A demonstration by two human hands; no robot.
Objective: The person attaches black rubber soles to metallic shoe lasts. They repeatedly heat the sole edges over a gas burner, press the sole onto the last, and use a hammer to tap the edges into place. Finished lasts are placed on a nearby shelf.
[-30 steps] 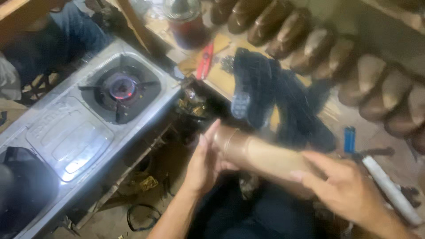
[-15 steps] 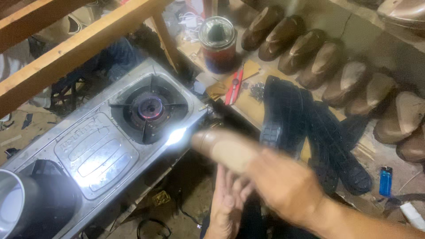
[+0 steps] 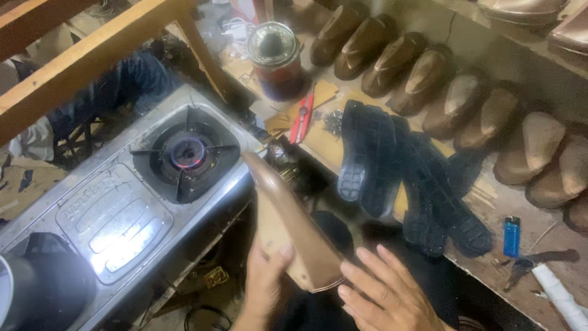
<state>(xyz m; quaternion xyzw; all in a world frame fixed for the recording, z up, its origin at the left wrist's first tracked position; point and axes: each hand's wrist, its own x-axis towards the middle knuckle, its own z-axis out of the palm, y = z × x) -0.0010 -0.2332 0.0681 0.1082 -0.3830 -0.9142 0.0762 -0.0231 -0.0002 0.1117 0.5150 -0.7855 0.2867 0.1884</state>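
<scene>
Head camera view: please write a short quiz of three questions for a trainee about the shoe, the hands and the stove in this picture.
1. True or false: the burner of the gas stove is lit.
2. Which hand grips the brown shoe from below?
A. the left hand
B. the right hand
C. neither hand
3. Fill in: the red utility knife lies just below the metal ____ on the bench.

Key
1. True: a small reddish flame glows at its centre.
2. A; the right hand only touches the heel end with spread fingers.
3. can
</scene>
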